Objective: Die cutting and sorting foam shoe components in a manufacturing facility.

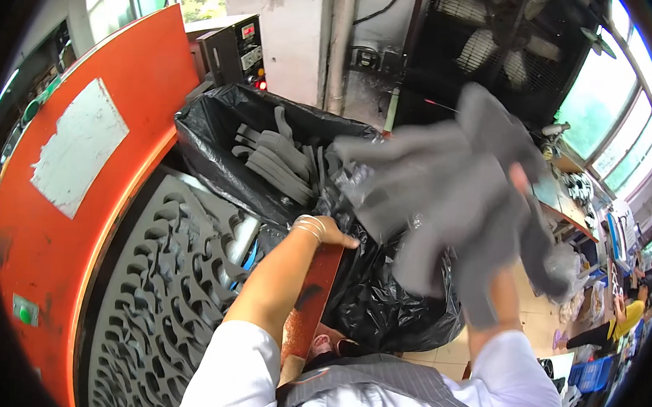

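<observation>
My right hand [516, 178] is closed around a bunch of curved grey foam pieces [445, 188], raised over the right side and smeared by motion. The foam hides most of that hand; only a fingertip shows among the pieces. My left hand [330, 232], with white bands at the wrist, rests at the end of a red board [314, 291], against a black plastic bag [380, 295]. Its thumb stretches to the right, while its other fingers are hidden. Beyond it, another open black bag [217, 161] holds several stacked grey foam strips [280, 157].
A large cut grey foam sheet [166, 291] lies at the left beneath an orange machine panel [156, 69] with a green button [25, 311]. A control box [234, 48] and a big caged fan [489, 42] stand behind. Another person [618, 322] is at the far right.
</observation>
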A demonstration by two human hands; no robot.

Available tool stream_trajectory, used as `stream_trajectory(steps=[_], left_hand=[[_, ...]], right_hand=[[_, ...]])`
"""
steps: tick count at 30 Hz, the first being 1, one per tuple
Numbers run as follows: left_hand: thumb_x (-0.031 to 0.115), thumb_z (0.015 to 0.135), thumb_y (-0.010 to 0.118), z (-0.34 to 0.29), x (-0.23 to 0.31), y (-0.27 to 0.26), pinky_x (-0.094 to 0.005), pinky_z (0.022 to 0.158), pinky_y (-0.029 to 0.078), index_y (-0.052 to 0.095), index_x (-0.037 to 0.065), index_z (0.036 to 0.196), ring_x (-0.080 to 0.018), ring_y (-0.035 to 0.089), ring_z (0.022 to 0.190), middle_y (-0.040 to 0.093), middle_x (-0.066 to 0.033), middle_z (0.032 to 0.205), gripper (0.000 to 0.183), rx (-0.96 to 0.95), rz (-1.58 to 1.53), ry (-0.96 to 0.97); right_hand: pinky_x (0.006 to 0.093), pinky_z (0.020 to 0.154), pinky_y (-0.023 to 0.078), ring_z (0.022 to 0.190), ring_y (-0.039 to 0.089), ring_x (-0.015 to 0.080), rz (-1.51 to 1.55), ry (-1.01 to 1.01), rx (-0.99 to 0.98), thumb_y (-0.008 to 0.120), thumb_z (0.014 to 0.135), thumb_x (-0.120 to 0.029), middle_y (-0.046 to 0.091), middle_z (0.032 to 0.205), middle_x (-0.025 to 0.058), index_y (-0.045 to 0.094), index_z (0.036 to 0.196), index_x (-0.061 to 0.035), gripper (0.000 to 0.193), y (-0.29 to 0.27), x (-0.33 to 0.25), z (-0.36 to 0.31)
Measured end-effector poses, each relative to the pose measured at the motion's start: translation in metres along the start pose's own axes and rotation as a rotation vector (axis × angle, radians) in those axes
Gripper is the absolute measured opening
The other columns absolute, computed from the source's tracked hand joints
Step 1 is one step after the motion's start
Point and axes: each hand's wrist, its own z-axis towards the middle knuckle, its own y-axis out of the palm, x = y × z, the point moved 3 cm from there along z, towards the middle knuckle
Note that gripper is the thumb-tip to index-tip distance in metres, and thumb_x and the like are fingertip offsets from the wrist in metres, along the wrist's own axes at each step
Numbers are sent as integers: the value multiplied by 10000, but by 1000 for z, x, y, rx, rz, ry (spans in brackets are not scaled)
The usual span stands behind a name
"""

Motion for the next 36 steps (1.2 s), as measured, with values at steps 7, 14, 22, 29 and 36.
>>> stream_trajectory(steps=[7, 14, 22, 29, 36], left_hand=[[235, 727, 660, -179, 143, 8, -370, 770, 449, 661, 97, 797, -258, 638, 751, 636, -83, 682, 155, 450, 375, 285], [256, 649, 738, -386, 138, 42, -354, 888, 392, 723, 134, 831, -214, 607, 783, 650, -22, 700, 220, 377, 173, -51], [392, 772, 690, -416, 216, 161, -431, 998, 352, 540, 39, 1236, -307, 509, 1109, 584, -129, 1152, 602, 512, -232, 85], [265, 872, 610, -495, 278, 196, -454, 1057, 311, 404, -37, 1327, -394, 378, 1263, 387, -247, 1356, 583, 1346, -376, 142], [150, 856, 598, -688, 283, 330, -429, 949, 363, 548, 28, 1129, -357, 442, 1055, 490, -178, 1107, 303, 1599, -345, -363]], right_hand=[[362, 795, 500, 877, 623, 228, -258, -21, 441, 652, 840, -313, 651, 945, 95, 611, 1065, -23, 369, -27, 118, 128], [435, 993, 383, 1175, 537, 330, -1951, 1155, 832, 391, 890, -479, 527, 1320, 169, 495, 1305, -37, 616, -319, 144, -58], [457, 972, 398, 1150, 543, 358, -2246, 388, 904, 429, 881, -468, 542, 1299, 165, 506, 1311, -90, 578, -284, -43, -101], [430, 852, 476, 971, 621, 341, -1676, -766, -43, 667, 769, -276, 659, 1047, 170, 675, 1060, -75, 353, 189, 333, -53], [454, 883, 432, 1040, 545, 281, -1711, -338, -721, 653, 722, -251, 627, 1030, 80, 663, 977, -131, 282, 364, 687, -312]])
